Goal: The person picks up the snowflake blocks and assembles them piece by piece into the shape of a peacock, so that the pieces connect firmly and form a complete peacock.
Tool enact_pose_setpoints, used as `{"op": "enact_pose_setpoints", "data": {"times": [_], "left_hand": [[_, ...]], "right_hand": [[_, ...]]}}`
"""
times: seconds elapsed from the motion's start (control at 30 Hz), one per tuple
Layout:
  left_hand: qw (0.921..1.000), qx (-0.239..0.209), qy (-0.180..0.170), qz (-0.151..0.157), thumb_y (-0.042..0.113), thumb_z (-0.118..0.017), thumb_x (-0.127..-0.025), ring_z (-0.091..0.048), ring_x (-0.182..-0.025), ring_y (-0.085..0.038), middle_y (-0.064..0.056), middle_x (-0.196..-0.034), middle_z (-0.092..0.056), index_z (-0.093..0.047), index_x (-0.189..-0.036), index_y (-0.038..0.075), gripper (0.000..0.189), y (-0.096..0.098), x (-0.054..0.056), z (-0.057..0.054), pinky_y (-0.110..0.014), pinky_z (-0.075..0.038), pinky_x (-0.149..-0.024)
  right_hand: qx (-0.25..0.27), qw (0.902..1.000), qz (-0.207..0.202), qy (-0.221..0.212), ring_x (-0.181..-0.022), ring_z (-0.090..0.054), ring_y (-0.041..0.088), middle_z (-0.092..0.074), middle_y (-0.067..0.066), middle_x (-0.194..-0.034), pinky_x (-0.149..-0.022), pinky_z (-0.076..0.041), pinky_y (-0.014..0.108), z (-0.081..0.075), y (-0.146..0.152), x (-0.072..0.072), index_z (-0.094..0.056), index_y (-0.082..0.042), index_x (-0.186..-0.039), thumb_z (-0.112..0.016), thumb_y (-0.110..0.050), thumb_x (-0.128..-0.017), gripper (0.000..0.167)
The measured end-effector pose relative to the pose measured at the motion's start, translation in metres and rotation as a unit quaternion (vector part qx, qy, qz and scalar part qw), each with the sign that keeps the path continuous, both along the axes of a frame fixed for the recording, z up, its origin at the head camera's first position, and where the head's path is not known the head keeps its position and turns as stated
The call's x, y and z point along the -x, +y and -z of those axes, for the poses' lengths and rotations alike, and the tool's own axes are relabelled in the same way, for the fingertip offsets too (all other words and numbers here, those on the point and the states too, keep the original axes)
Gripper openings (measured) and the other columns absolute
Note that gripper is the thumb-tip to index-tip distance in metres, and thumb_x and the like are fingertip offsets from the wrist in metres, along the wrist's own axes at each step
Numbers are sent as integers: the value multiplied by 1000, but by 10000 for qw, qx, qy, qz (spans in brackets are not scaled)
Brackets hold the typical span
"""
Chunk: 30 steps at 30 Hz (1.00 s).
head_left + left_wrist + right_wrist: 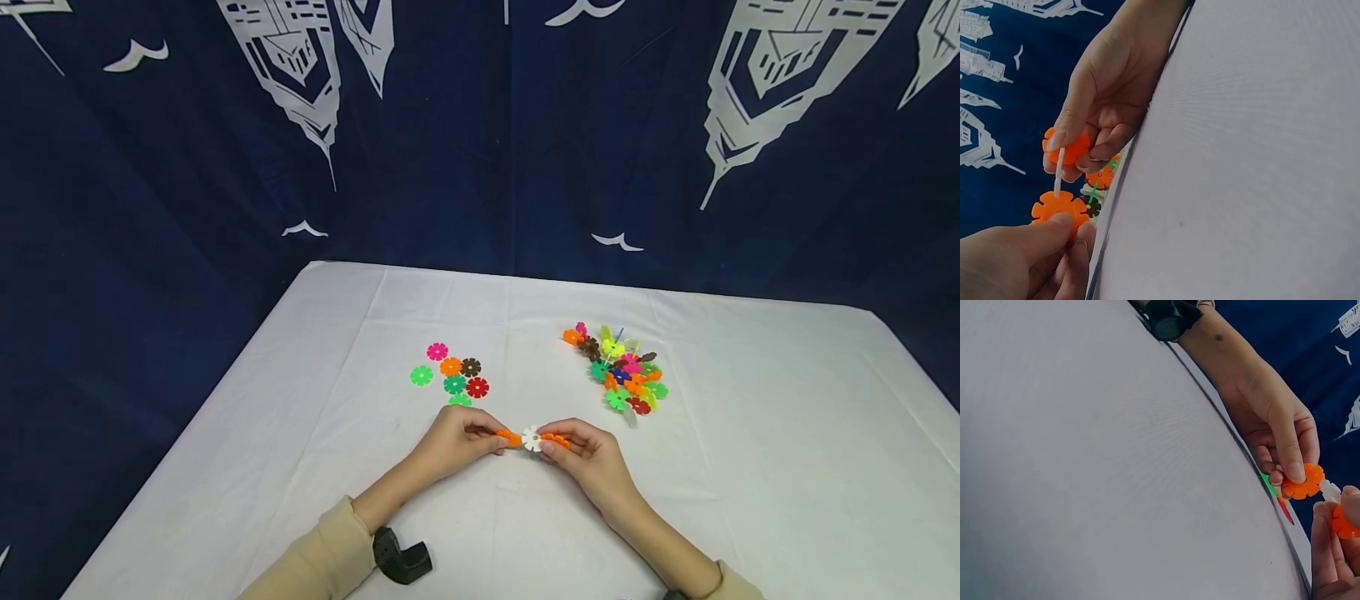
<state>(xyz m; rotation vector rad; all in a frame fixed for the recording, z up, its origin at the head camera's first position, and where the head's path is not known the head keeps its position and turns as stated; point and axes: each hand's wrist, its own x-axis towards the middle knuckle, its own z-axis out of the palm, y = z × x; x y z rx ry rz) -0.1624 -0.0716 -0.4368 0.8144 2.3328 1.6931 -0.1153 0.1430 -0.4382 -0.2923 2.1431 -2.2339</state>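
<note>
My left hand (459, 439) pinches an orange notched snowflake disc (1054, 207) between thumb and fingers. Facing it, my right hand (596, 464) pinches a second orange snowflake disc (1074, 151). A white snowflake disc (532, 438) sits between the two, its edges meeting both orange ones; in the left wrist view it appears edge-on. In the right wrist view, the left hand's orange disc (1305, 482) touches the white disc (1330, 490). Fingers partly cover both orange discs, and how deep the notches are slotted is hard to see.
Several loose flat discs, including a pink disc (437, 352) and a red disc (477, 387), lie beyond the left hand. A multicoloured cluster of discs (618, 371) lies farther right on the white tablecloth (787, 433). A dark blue curtain (450, 167) hangs behind.
</note>
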Motion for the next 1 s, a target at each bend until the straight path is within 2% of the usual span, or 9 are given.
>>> {"op": "enact_pose_setpoints", "data": {"times": [0.27, 0.53, 0.63, 0.83, 1.0], "left_hand": [[9991, -144, -322, 217, -5, -72, -78, -67, -64, -20, -8, -74, -69, -71, -86, -5, 8, 3, -4, -5, -25, -54, -58], [9997, 0, -176, 140, -13, -68, -77, -66, -64, -30, -17, -74, -67, -68, -84, -12, 6, 5, -20, -36, -23, -53, -57], [9998, 94, -187, 49, -13, -68, -77, -66, -64, -29, -18, -76, -67, -68, -83, -12, 6, 5, -23, -41, -23, -53, -58], [10000, 61, -46, 39, -14, -67, -77, -65, -61, -27, -17, -72, -66, -68, -82, -11, 6, 6, -24, -41, -22, -53, -55], [9999, 36, -36, 127, -15, -66, -78, -66, -62, -30, -18, -74, -66, -68, -83, -12, 7, 4, -19, -39, -25, -54, -56]], "right_hand": [[62, 9992, 227, -326, -85, -65, 17, -65, 22, -96, -76, -53, 31, -2, -2, 1, -61, 14, -102, -65, 8, -83, 21], [149, 9993, 210, -281, -84, -65, 18, -65, 22, -94, -76, -53, 32, -1, -3, 1, -60, 15, -100, -66, 7, -83, 20], [134, 9995, 167, -247, -83, -65, 18, -65, 21, -93, -76, -53, 31, -1, -3, 0, -60, 15, -99, -67, 6, -82, 20], [-108, 9996, 217, -143, -83, -65, 19, -66, 20, -91, -74, -53, 29, -1, -3, 0, -63, 12, -96, -69, 4, -81, 18], [-38, 9996, 225, -152, -82, -65, 19, -66, 21, -92, -75, -53, 30, -2, -3, 0, -62, 13, -97, -67, 6, -82, 18]]}}
